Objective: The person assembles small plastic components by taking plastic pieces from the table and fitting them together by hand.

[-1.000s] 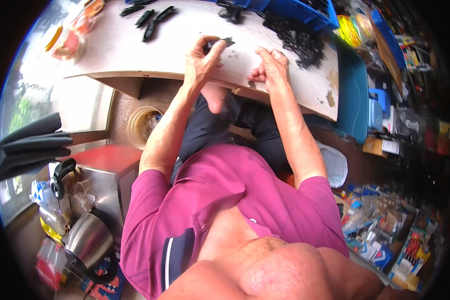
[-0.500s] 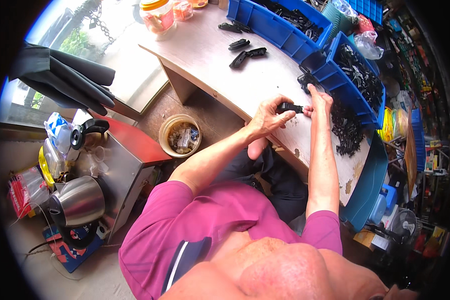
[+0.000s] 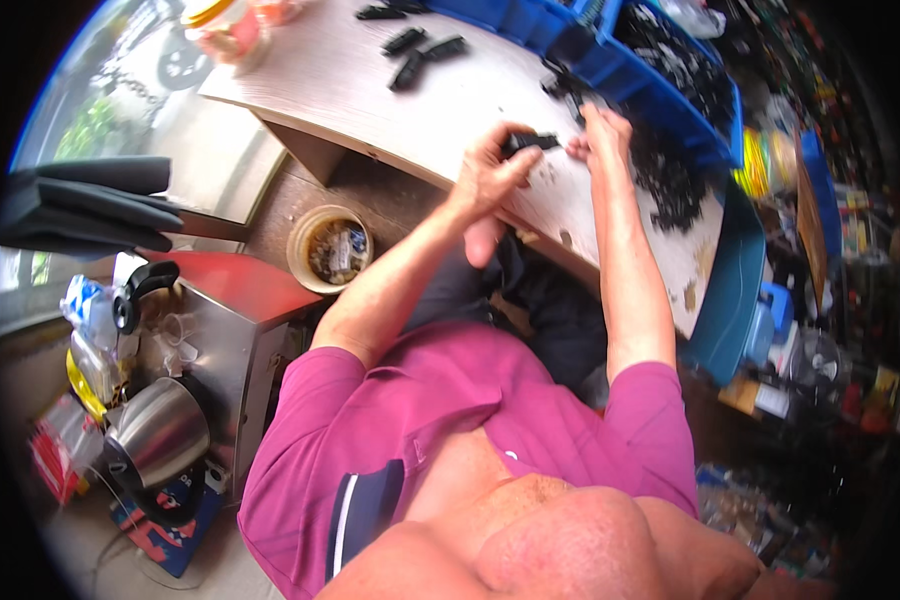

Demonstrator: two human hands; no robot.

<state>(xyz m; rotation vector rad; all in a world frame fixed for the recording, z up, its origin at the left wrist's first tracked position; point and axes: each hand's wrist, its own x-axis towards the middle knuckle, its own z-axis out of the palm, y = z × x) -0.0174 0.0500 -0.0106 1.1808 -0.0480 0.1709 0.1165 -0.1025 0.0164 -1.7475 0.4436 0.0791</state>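
My left hand (image 3: 488, 172) is closed around an elongated black plastic part (image 3: 532, 143), whose narrow end points right, over the table's near side. Just right of that end is my right hand (image 3: 606, 137), its fingers drawn together beside a heap of small black plastic pieces (image 3: 670, 182). Blur hides what, if anything, is between those fingers. More black pieces (image 3: 562, 84) lie beyond my right fingertips. Farther left on the pale table (image 3: 340, 95) rest several similar elongated black parts (image 3: 406, 70), apart from both hands.
Blue plastic bins (image 3: 710, 120) full of black pieces line the table's far right side. A lidded jar (image 3: 228, 35) stands at the far left. Below the table edge sits a round bucket (image 3: 298, 250). To my left are a red-topped cabinet (image 3: 240, 275) and a steel kettle (image 3: 160, 430).
The whole view has shifted, so the table and hands appear higher and farther left. My right fingers have come slightly away from the black part's end. My left hand still holds it.
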